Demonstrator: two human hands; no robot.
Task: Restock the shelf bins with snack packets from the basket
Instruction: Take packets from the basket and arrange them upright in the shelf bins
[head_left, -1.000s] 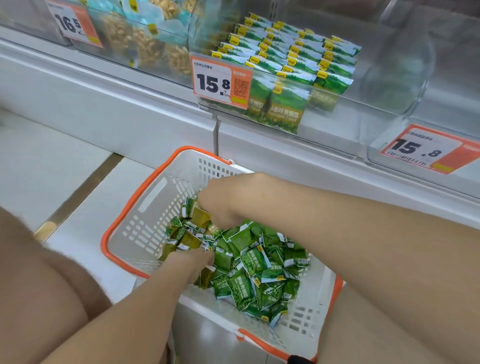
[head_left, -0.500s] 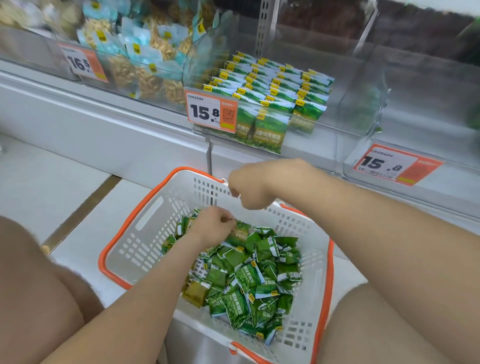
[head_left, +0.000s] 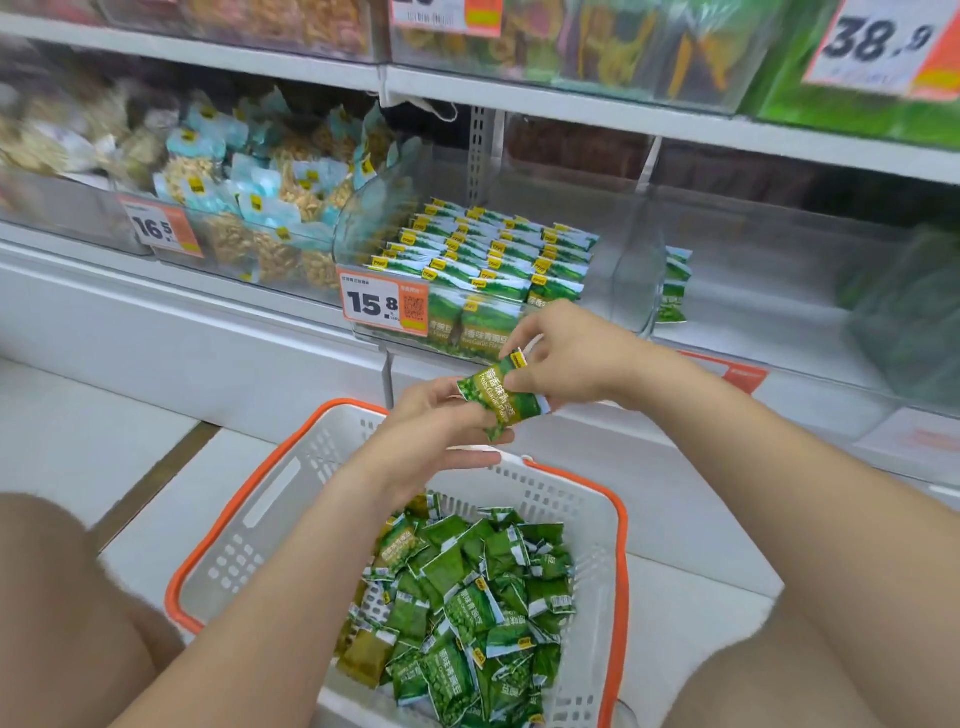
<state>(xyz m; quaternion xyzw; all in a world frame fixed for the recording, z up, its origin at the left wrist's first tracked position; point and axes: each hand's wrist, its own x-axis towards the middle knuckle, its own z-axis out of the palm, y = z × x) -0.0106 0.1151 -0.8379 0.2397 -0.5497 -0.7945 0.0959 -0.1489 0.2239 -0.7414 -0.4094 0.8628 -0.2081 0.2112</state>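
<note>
Both hands meet above the basket (head_left: 619, 519): our left hand (head_left: 441, 418) curls under a green snack packet (head_left: 500, 397), while our right hand (head_left: 576, 358) pinches its upper end between thumb and fingertips. We judge the packet light, soft and crinkly, its glossy film probably slippery, so the flat sealed ends offer the surest hold. The heaped packets (head_left: 467, 613) lie loose in the white, slotted, orange-rimmed basket; the clear plastic bin (head_left: 629, 270) just beyond holds neat rows of the same pillow-shaped packs

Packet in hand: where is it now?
Head view, centre: packet held by left hand and right hand above the basket, below the 15.8 price tag.
</note>
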